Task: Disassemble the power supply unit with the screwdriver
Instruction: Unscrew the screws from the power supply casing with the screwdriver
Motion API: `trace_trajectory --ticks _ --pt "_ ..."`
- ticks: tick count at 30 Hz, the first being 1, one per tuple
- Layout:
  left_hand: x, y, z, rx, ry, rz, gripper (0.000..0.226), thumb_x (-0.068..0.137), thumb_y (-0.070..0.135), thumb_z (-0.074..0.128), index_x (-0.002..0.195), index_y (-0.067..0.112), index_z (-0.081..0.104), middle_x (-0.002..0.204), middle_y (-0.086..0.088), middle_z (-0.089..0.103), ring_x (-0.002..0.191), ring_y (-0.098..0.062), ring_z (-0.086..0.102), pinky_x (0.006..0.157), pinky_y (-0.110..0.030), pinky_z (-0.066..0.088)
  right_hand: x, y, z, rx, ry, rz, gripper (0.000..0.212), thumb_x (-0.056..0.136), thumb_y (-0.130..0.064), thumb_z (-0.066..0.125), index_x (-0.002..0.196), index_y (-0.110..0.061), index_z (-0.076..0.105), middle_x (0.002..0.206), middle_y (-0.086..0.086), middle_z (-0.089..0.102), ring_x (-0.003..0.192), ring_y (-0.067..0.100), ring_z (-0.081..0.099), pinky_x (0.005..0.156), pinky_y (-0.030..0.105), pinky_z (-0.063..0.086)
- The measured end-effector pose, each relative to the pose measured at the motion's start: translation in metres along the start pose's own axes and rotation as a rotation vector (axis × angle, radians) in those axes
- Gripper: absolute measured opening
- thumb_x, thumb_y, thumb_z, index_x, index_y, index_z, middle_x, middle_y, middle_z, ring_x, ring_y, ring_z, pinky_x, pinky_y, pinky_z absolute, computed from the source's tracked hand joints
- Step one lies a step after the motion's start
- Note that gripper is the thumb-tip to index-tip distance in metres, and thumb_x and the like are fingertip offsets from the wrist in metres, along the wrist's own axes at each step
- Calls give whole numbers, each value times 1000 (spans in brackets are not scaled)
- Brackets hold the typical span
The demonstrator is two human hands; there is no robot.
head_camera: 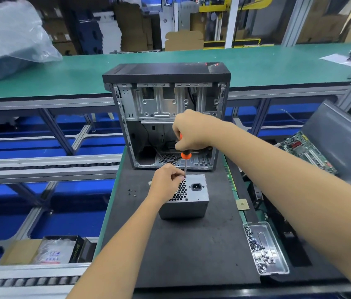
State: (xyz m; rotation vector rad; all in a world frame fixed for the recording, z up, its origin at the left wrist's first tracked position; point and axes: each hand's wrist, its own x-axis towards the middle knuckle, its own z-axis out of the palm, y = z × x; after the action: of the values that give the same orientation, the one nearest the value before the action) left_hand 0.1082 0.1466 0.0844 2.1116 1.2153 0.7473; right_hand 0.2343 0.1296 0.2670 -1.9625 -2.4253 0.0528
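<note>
A grey power supply unit [192,199] stands on the dark mat, its honeycomb grille and black power socket facing up. My right hand [189,130] grips the orange and black handle of a screwdriver [185,162] held upright, with its tip at the unit's upper left corner. My left hand [167,182] rests on the grille's left side, its fingers pinching the shaft near the tip.
An open black computer case [168,117] stands just behind the unit. Several loose screws [132,192] lie on the mat [181,244] to the left. A clear tray [265,248] of screws, a small chip [242,204] and circuit boards [306,151] sit at the right.
</note>
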Motion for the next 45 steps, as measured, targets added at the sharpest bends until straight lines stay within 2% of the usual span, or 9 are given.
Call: trace_trajectory --ticks 4,8,12,17,23,29,32,36,45 --pt "0 -1 3 19 6 -7 7 87 20 66 87 19 73 85 7 59 73 -4 53 68 -11 38 5 -2 7 69 93 189 29 80 -15 64 63 -11 40 61 4 44 49 16 40 42 24 31" --pt "1 -2 4 29 15 -5 9 89 20 65 91 17 73 87 6 60 74 -3 53 70 -13 38 8 -3 10 92 121 272 28 81 -11 61 66 -12 36 63 5 45 49 17 41 41 23 27" --pt "1 -2 4 22 12 -7 6 89 18 64 87 20 70 86 7 58 72 -2 51 69 -13 37 4 -3 4 82 -12 138 27 78 -15 64 64 -7 42 58 11 44 58 26 44 45 24 33" --pt "1 -1 5 25 5 -2 5 89 17 64 88 19 68 86 5 56 70 -3 49 68 -17 36 1 -3 0 51 -100 -10 30 75 -20 68 87 7 69 69 19 57 65 21 45 51 25 35" --pt "0 -3 6 1 5 -3 9 89 14 63 84 21 64 85 8 54 70 1 50 64 -6 35 -1 1 5 33 -60 -15 29 76 -23 69 86 4 68 80 19 67 66 22 47 55 30 41" --pt "2 -3 6 -9 11 -11 10 89 11 62 84 19 65 84 8 56 69 4 50 65 -4 36 -3 -3 3 -33 -57 2 33 78 -22 67 60 -11 42 56 4 47 59 25 49 49 27 40" --pt "1 -3 6 -16 6 0 12 89 10 61 84 20 66 87 6 58 69 4 50 65 -5 36 -1 -10 -2 -72 -128 -11 48 90 -43 58 58 -10 45 50 4 50 53 23 51 46 26 33" --pt "2 -3 7 -40 -6 -8 11 88 15 64 84 25 67 91 6 60 75 -4 54 68 -10 38 8 -18 -5 24 -233 6 43 98 -29 36 63 -7 49 56 11 60 62 30 62 54 29 41" --pt "4 -6 11 5 21 5 6 87 23 67 87 18 71 85 6 58 69 -7 51 66 -16 40 8 -9 -16 -146 -345 -151 12 87 -15 61 97 -13 68 95 2 67 83 18 58 65 27 46"
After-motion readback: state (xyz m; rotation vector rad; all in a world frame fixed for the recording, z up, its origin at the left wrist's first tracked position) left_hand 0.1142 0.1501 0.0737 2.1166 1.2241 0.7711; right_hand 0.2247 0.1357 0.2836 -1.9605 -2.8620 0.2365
